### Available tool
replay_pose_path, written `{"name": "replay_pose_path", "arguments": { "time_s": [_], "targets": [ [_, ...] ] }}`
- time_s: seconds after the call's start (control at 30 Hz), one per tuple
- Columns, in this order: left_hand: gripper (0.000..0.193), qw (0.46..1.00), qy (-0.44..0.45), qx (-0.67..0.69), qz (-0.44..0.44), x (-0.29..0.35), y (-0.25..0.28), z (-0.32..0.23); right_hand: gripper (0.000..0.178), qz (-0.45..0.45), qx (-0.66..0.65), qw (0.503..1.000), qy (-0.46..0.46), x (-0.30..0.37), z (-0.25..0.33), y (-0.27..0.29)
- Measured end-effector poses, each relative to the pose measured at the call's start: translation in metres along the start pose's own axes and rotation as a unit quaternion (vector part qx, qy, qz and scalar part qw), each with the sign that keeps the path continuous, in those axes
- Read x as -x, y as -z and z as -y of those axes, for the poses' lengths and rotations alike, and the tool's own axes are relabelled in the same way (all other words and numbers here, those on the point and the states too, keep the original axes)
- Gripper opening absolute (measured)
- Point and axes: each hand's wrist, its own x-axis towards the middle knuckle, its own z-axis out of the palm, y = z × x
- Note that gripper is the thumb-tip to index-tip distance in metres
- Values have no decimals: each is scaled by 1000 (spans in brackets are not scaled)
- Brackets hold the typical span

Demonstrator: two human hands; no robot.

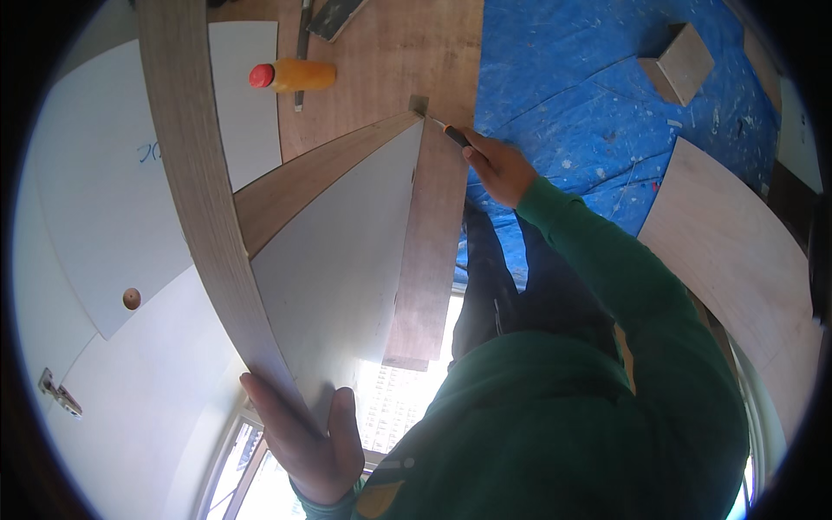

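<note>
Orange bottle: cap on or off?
On: the red cap covers the neck of the orange bottle.

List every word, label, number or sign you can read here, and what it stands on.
White panel: a short blue handwritten mark, too unclear to read.
Red-capped orange bottle: no readable lettering.
Orange-and-black tool in the right hand: any lettering is too small to read.
So no text is legible.

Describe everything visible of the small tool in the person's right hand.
The tool has a dark handle with orange near the front and a thin shaft, apparently metal. The right hand grips its handle. It points up and left in the picture, tip near the far corner of the pale panel; contact is unclear.
</note>
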Motion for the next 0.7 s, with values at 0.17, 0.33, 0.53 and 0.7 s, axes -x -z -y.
{"name": "replay_pose_path", "arguments": {
  "time_s": [0.17, 0.33, 0.53, 0.7],
  "targets": [
    [99, 1000, 10, 4, -5, 1, -1, -1, 46, 16, 19, 1000, -11, -6, 0, -2],
    [100, 1000, 14, 20, -4, 1, -1, 1, 46, 16, 20, 1000, -1, -6, -8, -3],
    [98, 1000, 9, 25, -6, 1, -2, 1, 46, 31, -9, 999, -19, -7, -7, -1],
    [99, 1000, 20, -4, 1, 3, 0, -1, 40, 33, -18, 999, -40, -6, 9, 2]
  ]
}}
